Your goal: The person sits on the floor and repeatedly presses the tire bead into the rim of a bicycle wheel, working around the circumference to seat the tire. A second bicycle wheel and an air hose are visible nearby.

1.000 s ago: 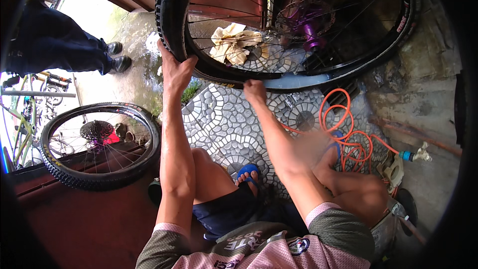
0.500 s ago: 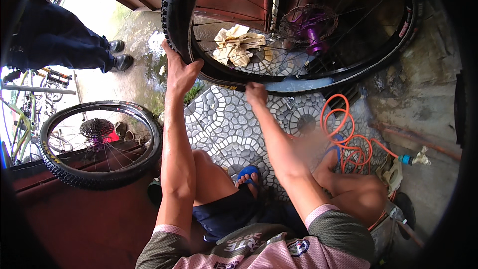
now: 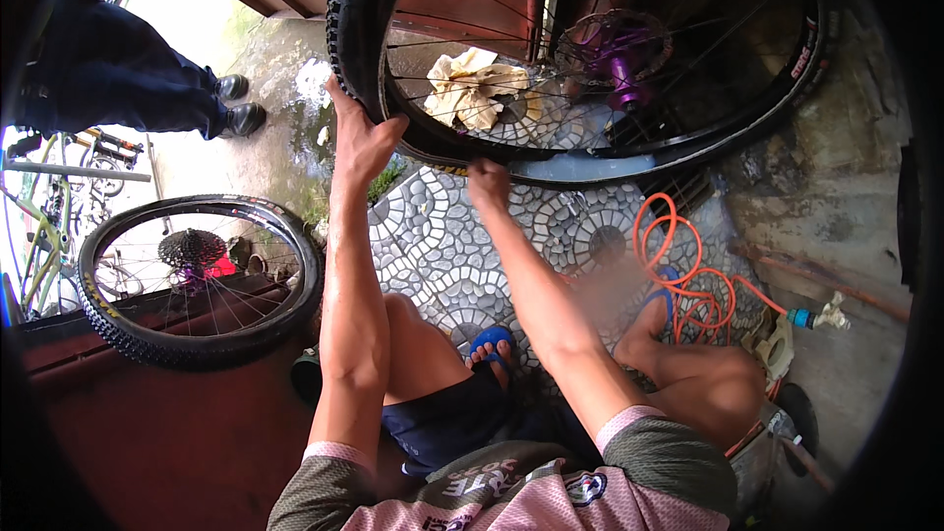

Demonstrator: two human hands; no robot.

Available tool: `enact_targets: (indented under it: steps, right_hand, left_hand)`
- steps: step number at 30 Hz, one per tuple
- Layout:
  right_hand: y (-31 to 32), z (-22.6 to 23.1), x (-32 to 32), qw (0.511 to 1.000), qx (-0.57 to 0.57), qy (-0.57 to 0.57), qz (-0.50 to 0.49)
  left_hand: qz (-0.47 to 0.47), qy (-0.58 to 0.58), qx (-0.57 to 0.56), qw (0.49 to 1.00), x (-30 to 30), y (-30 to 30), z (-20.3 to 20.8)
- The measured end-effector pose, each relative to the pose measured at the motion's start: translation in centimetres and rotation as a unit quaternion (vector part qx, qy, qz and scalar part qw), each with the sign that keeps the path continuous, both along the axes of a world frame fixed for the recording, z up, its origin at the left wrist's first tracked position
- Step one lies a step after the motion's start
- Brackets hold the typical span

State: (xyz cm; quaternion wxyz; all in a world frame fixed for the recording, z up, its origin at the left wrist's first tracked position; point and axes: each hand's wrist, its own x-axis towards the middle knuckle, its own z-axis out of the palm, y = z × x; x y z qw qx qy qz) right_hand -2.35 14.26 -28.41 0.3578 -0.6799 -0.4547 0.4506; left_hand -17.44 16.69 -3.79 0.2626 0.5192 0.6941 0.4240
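In front of me stands a bicycle wheel with a purple hub (image 3: pixel 621 74), spokes and a brake disc. Its black knobby tire (image 3: pixel 356 44) gapes away from the rim along the near side. Milky pale liquid (image 3: pixel 590 168) lies pooled inside that gap, to the right of my right hand. My left hand (image 3: pixel 364 143) is wrapped round the tire at the wheel's left side, thumb toward the inner side. My right hand (image 3: pixel 489 183) is closed on the tire's near edge, just left of the liquid; its fingertips are partly hidden.
Another bicycle wheel (image 3: pixel 116 320) with a cassette rests at the left by a dark red panel (image 3: pixel 147 433). A crumpled cloth (image 3: pixel 472 88) lies behind the tire. An orange coiled hose (image 3: pixel 678 280) is on the right of the pebble-mosaic floor (image 3: pixel 442 236). A person (image 3: pixel 128 79) stands far left.
My right hand has slid a little to the left along the tire's near edge. The wheel and my left hand have shifted very slightly right.
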Motion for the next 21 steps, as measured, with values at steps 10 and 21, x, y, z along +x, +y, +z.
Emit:
enact_targets:
  steps: [10, 21]
  right_hand:
    - [0.9, -0.7, 15.6, 0.952, -0.137, -0.27, 0.05]
    - [1.2, 2.4, 2.1, 0.989, 0.007, -0.126, 0.077]
  left_hand:
    - [-0.009, -0.026, -0.015, 1.0, -1.4, -0.7, 0.2]
    - [-0.055, -0.01, -0.011, 0.998, -0.4, 0.1, -1.2]
